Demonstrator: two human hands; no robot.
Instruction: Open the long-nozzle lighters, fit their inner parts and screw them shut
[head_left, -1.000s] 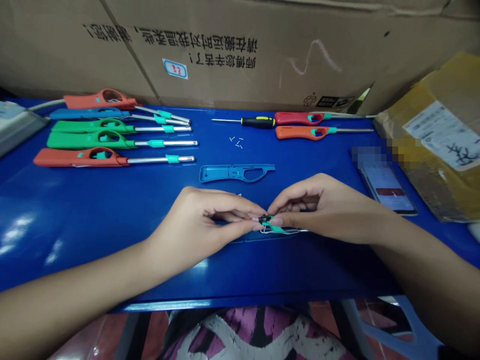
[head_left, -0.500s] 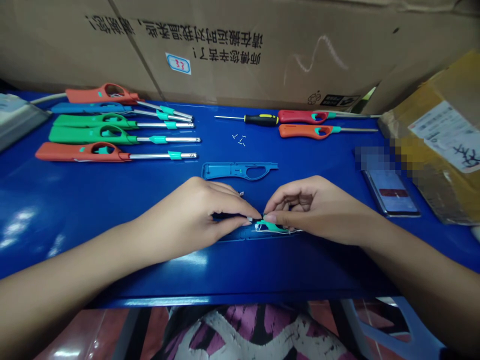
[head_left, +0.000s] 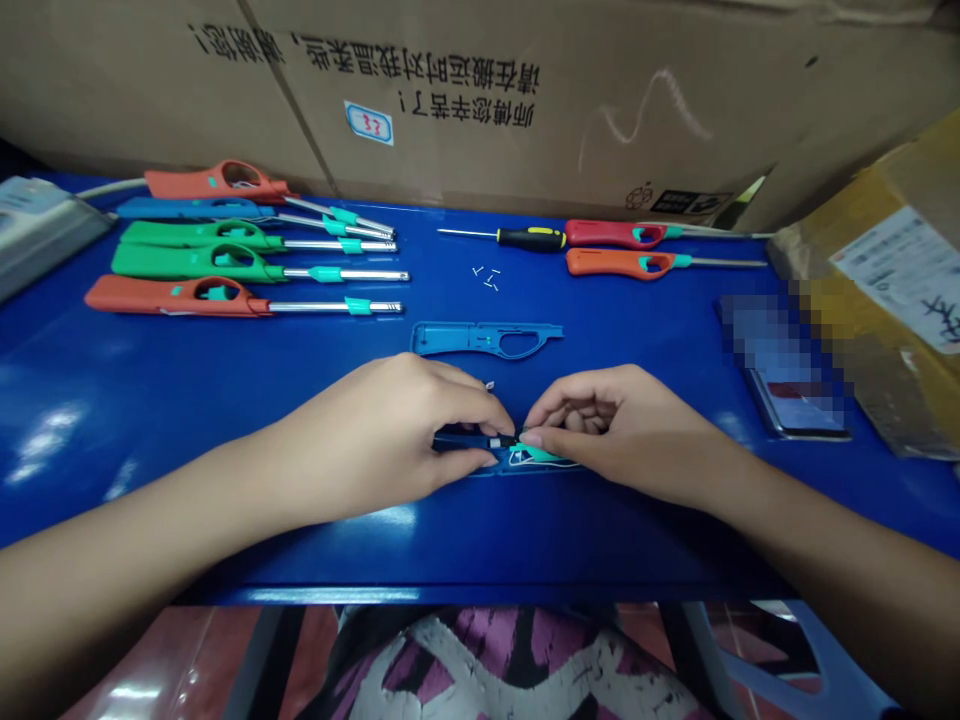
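Note:
An open blue lighter half-shell [head_left: 487, 468] lies on the table under both hands. Inside it are a green trigger piece [head_left: 536, 454], a thin white wire and a small black and silver part [head_left: 501, 442]. My left hand [head_left: 420, 425] is over the shell's left end, thumb and index finger apart on either side of that part. My right hand [head_left: 600, 420] pinches the black part's right end beside the trigger, thumb against index finger. The matching blue half-shell [head_left: 484, 340] lies just beyond, inner side up. My fingers hide some of the lower shell.
Several assembled lighters [head_left: 180, 295] lie at the left. Small screws [head_left: 487, 277] sit near a black and yellow screwdriver [head_left: 531, 238]. Beyond are a red lighter [head_left: 615, 233] and an orange lighter [head_left: 611, 263]. A phone [head_left: 806, 415] and cardboard box [head_left: 877, 290] stand right.
My left thumb and index finger have parted, so more of the black and silver part shows. My right hand keeps its pinch. The view has shifted slightly.

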